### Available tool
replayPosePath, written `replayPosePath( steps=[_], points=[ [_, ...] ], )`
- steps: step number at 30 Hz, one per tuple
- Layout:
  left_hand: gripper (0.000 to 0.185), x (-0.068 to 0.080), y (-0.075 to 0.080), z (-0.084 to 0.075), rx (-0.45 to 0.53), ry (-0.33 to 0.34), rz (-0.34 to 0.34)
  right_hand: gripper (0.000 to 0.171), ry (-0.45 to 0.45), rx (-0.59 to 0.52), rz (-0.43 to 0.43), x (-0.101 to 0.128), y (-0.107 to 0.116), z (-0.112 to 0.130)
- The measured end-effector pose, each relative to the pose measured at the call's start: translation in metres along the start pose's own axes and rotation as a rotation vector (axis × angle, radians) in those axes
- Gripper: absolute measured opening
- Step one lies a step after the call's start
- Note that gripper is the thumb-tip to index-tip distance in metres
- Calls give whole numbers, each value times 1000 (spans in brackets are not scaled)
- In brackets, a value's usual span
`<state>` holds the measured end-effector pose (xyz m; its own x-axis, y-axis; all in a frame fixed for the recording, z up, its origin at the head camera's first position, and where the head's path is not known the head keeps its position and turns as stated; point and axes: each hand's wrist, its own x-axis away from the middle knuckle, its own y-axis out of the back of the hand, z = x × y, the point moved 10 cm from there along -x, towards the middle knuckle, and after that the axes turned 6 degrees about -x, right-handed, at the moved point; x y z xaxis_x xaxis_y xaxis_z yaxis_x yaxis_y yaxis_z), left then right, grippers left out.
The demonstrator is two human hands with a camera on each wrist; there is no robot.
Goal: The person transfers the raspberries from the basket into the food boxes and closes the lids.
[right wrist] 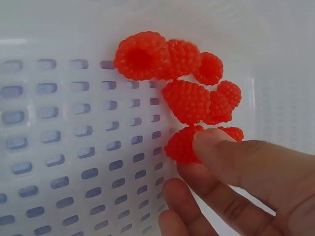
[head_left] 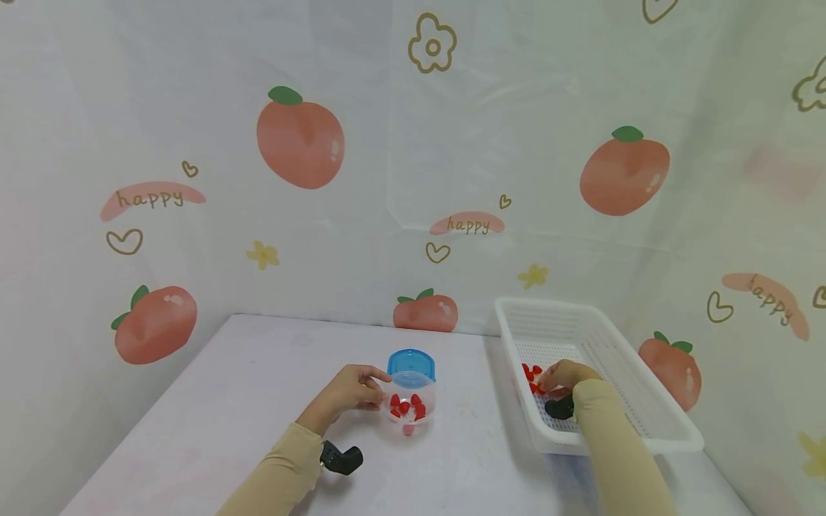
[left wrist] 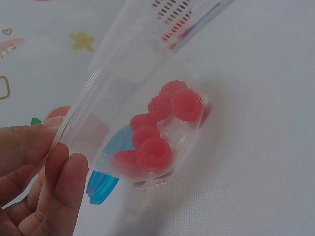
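Nearest, on the white surface (head_left: 245, 401): left hand (head_left: 351, 390) at the side of a clear plastic jar (head_left: 410, 408), fingers (left wrist: 61, 189) curled against its wall and holding it. Held several red raspberries (left wrist: 152, 147) at its bottom, with the blue lid (head_left: 411, 367) hinged open at its top.

Just to the right, well apart from the jar: a white perforated basket (head_left: 619, 373) standing on the same surface. Reached into its near left corner: right hand (head_left: 568, 376), thumb and fingers (right wrist: 231, 152) narrowed to pinch one raspberry (right wrist: 181, 145) at the edge of a small pile. Lay touching one another on the slotted floor just beyond that berry: the other loose raspberries (right wrist: 182, 78).

Farthest, behind everything: a pale backdrop (head_left: 413, 179) printed with peaches, flowers and the word "happy".
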<state>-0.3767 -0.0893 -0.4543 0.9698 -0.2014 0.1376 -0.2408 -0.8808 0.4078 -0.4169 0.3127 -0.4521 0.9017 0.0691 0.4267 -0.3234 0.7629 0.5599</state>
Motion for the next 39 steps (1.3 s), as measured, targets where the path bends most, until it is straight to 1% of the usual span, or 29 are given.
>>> replayPosePath(
  steps=[2, 5, 10, 14, 17, 19, 21, 24, 26, 31, 34, 39],
  points=[
    [28, 0, 0, 0, -1, 2, -2, 10, 13, 18, 6, 0, -1, 1],
    [27, 0, 1, 0, -4, 8, -7, 10, 10, 14, -4, 1, 0, 1],
    [26, 1, 1, 0, -9, 14, -10, 9, 16, -45, -54, 0, 6, 2],
    [27, 0, 1, 0, -10, 13, -9, 7, 33, -119, -87, 0, 11, 3],
    [27, 0, 2, 0, -10, 13, -10, 10, 71, -195, -89, -1, 13, 8],
    [27, 0, 2, 1, -10, 15, -10, 13, 111, -224, -85, -2, 15, 13],
    [27, 0, 2, 1, -11, 15, -12, 15, 153, -234, -90, -2, 17, 19],
    [27, 0, 1, 1, -16, 15, -14, 19, 210, -218, -102, -3, 20, 27],
    [27, 0, 1, 1, -19, 13, -14, 22, 234, -221, -114, -2, 22, 32],
    [27, 0, 1, 1, -16, 9, -9, 24, 268, -288, -144, 1, 29, 40],
    [28, 0, 1, 1, -13, 9, -8, 24, 288, -335, -148, 3, 31, 44],
    [28, 0, 1, 1, -10, 14, -8, 26, 332, -378, -158, 8, 32, 52]
  ],
)
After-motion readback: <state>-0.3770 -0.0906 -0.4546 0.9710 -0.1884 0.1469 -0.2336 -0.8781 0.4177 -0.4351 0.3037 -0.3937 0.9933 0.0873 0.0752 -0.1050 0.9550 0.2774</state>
